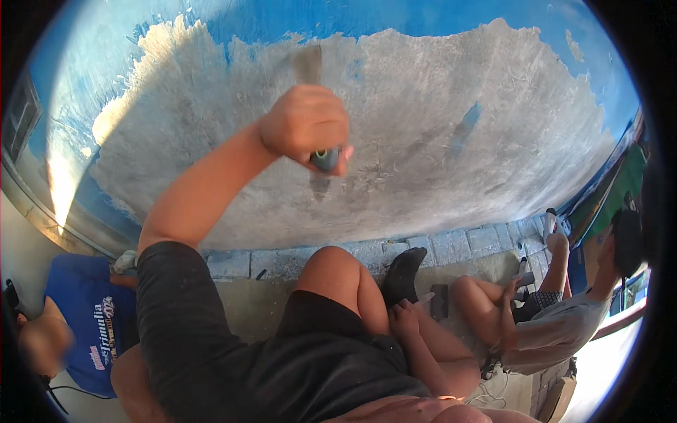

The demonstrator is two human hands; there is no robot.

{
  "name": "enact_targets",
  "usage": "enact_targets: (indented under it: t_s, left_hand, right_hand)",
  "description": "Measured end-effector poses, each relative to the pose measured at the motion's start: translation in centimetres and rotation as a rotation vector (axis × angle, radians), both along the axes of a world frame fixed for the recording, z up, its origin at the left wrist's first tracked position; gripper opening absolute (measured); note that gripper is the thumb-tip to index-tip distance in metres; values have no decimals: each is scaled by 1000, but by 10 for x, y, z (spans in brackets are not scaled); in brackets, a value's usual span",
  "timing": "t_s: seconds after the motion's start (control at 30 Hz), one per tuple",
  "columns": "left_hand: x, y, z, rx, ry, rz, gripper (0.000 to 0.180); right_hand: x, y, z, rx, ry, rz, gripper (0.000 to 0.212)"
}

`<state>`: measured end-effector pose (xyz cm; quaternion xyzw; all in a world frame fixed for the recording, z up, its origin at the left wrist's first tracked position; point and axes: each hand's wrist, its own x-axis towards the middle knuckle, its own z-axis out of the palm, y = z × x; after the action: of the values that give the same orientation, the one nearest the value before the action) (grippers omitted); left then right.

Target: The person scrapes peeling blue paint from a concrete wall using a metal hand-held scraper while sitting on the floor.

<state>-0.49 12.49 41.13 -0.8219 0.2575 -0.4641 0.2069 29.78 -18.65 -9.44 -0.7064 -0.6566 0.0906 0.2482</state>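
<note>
My left hand [307,125] is raised in front of the wall, its fingers wrapped around the dark handle of a scraper [308,65]. The blurred blade points up toward the edge where blue paint meets a bare grey patch of wall [423,99]; whether it touches the surface is hard to tell. My right hand [405,319] rests low on my bent right leg, fingers curled. A small pale pointed thing [426,297] sticks out beside those fingers, too small to name, and the palm is hidden.
A person in a blue shirt [81,317] sits close on my left. To my right another person in a grey shirt [557,331] sits with legs toward the wall. A dark flat rectangular object [439,302] lies beside my leg. Pavers [486,241] with pale flakes line the wall's foot.
</note>
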Motion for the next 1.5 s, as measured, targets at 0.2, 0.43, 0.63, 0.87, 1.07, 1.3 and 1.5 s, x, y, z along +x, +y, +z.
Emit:
enact_targets:
  t_s: [0.2,0.43,0.63,0.87,1.07,1.3,1.5]
  left_hand:
    - [-5,-10,-2,-11,87,-9,21]
    - [-4,6,7,-22,73,56,20]
    - [4,-7,12,-27,26,-35,19]
    - [8,-10,6,-28,119,-30,20]
    - [4,-35,2,-20,178,61,23]
    - [18,-24,11,-11,146,-17,28]
    - [12,-10,6,-15,113,62,22]
  right_hand:
    - [-3,-5,0,-47,-1,0,12]
    - [-2,0,2,-51,-26,-3,14]
    - [5,-5,-7,-4,-63,23,13]
    - [-7,-5,-4,-17,-30,23,12]
    - [0,-8,-6,4,-71,79,13]
    - [11,4,-4,44,-65,25,11]
    - [5,-6,-4,-2,-48,21,14]
